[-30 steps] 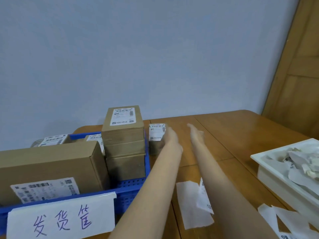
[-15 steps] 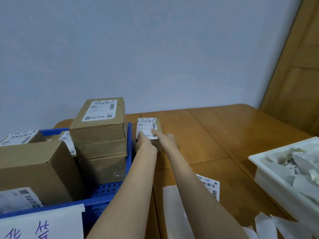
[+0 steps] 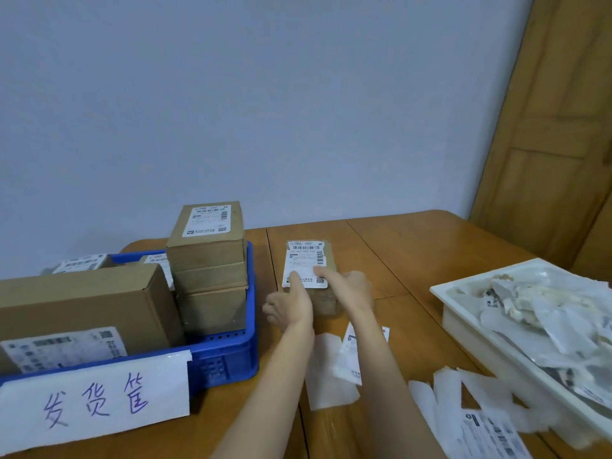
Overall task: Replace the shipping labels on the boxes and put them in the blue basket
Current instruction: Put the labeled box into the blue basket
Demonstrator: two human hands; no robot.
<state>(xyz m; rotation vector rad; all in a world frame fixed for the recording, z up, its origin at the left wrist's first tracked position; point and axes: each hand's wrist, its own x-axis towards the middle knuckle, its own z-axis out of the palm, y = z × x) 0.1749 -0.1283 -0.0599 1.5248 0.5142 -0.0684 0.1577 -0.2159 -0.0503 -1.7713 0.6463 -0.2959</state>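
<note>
While both arms reached forward over the wooden table (image 3: 414, 246), a blue basket (image 3: 231, 352) sat well to the left of the left hand, fronted by a white paper sign (image 3: 96, 399) with handwritten characters. Inside it lay a large cardboard box (image 3: 82, 303) and, nearer the hands, a stack of three small boxes (image 3: 208, 266) with a label on top. The left hand (image 3: 291, 306) gripped the near left side of a small brown box (image 3: 323, 299), thumb laid up on the white shipping label (image 3: 306, 263). The right hand (image 3: 351, 289) held the box's right side, its forefinger pressed flat on the label's lower part; its other fingers seemed curled round the edge, though blur hid them. Loose backing sheets (image 3: 328, 369) lay on the table beneath the forearms. Farther right of the right hand stood a white tray (image 3: 463, 313) heaped with peeled paper scraps, more papers spilling before it. Behind stretched a plain pale wall (image 3: 265, 111), and a wooden door (image 3: 563, 144) rose at far right.
</note>
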